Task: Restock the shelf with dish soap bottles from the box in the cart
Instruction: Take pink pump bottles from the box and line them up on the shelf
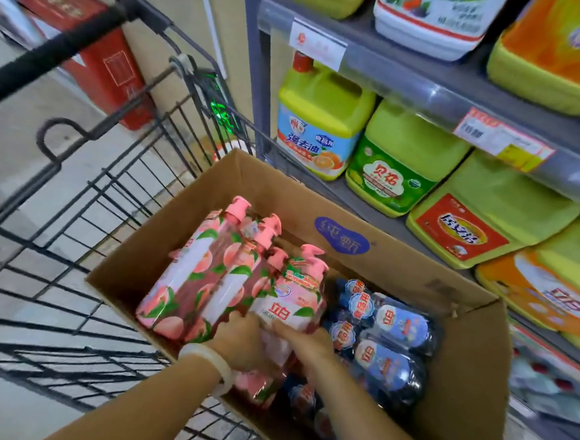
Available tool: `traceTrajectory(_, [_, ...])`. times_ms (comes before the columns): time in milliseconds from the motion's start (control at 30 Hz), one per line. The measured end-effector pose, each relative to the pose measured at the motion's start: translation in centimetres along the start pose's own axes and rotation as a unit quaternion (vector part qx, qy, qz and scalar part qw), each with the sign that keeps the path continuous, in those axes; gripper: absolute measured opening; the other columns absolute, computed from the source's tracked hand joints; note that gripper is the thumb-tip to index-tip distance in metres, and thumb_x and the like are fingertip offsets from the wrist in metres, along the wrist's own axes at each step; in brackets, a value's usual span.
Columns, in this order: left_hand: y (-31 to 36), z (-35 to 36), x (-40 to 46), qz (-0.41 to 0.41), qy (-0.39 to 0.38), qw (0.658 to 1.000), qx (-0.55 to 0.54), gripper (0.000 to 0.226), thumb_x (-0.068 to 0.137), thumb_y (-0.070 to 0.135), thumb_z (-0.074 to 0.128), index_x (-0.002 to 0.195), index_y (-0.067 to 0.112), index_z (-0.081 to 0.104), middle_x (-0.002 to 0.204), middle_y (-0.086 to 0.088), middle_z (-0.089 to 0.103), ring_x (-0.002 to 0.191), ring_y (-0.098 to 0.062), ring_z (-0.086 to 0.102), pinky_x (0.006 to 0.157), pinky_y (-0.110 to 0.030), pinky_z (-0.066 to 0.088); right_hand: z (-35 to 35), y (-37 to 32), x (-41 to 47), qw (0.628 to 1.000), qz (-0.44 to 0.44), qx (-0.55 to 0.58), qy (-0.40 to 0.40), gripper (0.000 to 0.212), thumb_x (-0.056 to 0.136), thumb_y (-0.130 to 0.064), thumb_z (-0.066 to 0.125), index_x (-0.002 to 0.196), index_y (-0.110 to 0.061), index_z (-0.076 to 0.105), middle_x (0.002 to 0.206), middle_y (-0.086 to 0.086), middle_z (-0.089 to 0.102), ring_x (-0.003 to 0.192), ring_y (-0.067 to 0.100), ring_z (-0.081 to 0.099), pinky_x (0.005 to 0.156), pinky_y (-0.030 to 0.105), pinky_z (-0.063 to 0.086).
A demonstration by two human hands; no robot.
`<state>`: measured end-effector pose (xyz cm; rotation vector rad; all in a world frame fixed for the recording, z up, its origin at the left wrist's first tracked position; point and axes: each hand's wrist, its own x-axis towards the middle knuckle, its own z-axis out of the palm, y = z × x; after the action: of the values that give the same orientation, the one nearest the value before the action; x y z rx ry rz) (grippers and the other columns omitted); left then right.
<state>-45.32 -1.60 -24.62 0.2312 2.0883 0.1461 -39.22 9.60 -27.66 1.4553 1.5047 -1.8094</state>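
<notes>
head view — glossy pink pump bottle (pixel 292 309) between hands

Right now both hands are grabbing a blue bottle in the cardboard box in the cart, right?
Not quite. The head view shows the left hand and the right hand gripping a pink peach-print bottle, not a blue one. The blue bottles lie untouched beside it. The rest is right: it is in the cardboard box in the cart.

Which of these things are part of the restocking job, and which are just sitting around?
Part of the job:
pink bottles
blue bottles
cardboard box
cart
shelf
left hand
right hand

Just there:
yellow jugs
red cartons
price tags
</notes>
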Motion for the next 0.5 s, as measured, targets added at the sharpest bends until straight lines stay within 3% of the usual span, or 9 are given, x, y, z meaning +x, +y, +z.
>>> traceTrajectory(33, [0.0,-0.1,0.3,0.003,-0.007,1.000,-0.008,0.097,0.062,0.051,0.080,0.141,0.021,0.031,0.132,-0.007,0.037,0.125,-0.027,0.043,0.108,-0.039,0.038,-0.4,0.1,0.1,1.000,0.012,0.005,-0.013,0.049,0.058,-0.028,0.089,0.099,-0.013,0.069,0.096,0.004,0.072,0.089,0.022,0.068,0.084,0.040,0.056])
traceTrajectory(133, [-0.1,-0.6,0.7,0.036,-0.015,0.995,-0.097,0.099,0.068,0.040,0.080,0.146,0.019,0.022,0.127,0.000,0.048,0.111,-0.016,0.051,0.094,-0.026,0.047,-1.5,0.3,0.2,0.999,0.007,0.024,-0.044,0.054,0.058,-0.026,0.089,0.107,-0.014,0.070,0.099,0.004,0.074,0.091,0.024,0.070,0.088,0.046,0.055])
traceTrajectory(233, [-0.5,-0.7,0.6,0.059,-0.037,0.976,-0.208,0.093,0.075,0.025,0.077,0.144,0.008,0.017,0.105,0.010,0.052,0.099,-0.008,0.052,0.067,-0.012,0.045,-2.9,0.2,-0.3,0.998,-0.013,0.028,-0.062,0.036,0.066,-0.019,0.084,0.100,-0.016,0.069,0.093,0.000,0.074,0.085,0.017,0.069,0.076,0.033,0.055])
traceTrajectory(300, [-0.6,-0.9,0.7,0.083,-0.062,0.964,-0.244,0.096,0.069,0.030,0.083,0.140,0.007,0.023,0.110,0.007,0.057,0.103,-0.010,0.056,0.076,-0.019,0.051,-4.6,-0.3,-1.0,0.996,-0.035,0.035,-0.076,0.025,0.072,-0.010,0.079,0.093,-0.016,0.066,0.085,-0.005,0.072,0.080,0.012,0.068,0.070,0.028,0.054])
traceTrajectory(400, [0.5,-1.6,0.5,0.138,-0.119,0.948,-0.261,0.093,0.061,0.030,0.089,0.135,0.011,0.035,0.117,0.003,0.065,0.108,-0.010,0.063,0.094,-0.035,0.053,-7.2,-1.5,-1.9,0.993,-0.059,0.055,-0.090,0.037,0.073,-0.002,0.077,0.107,-0.006,0.064,0.092,0.001,0.073,0.083,0.017,0.070,0.071,0.030,0.058])
traceTrajectory(433, [1.4,-1.9,0.0,0.158,-0.148,0.938,-0.269,0.081,0.067,0.021,0.086,0.134,0.015,0.039,0.115,0.004,0.067,0.105,-0.007,0.065,0.091,-0.033,0.054,-8.0,-1.9,-2.4,0.992,-0.069,0.060,-0.090,0.036,0.074,-0.001,0.076,0.107,-0.007,0.063,0.095,0.003,0.073,0.082,0.016,0.070,0.066,0.026,0.057])
traceTrajectory(500, [3.3,-2.3,-1.1,0.191,-0.188,0.923,-0.275,0.054,0.078,0.004,0.074,0.122,0.022,0.049,0.103,0.005,0.070,0.085,0.001,0.069,0.070,-0.019,0.056,-9.9,-2.8,-3.3,0.990,-0.094,0.055,-0.088,0.037,0.076,-0.004,0.075,0.110,-0.008,0.062,0.104,0.006,0.072,0.085,0.015,0.069,0.063,0.023,0.054])
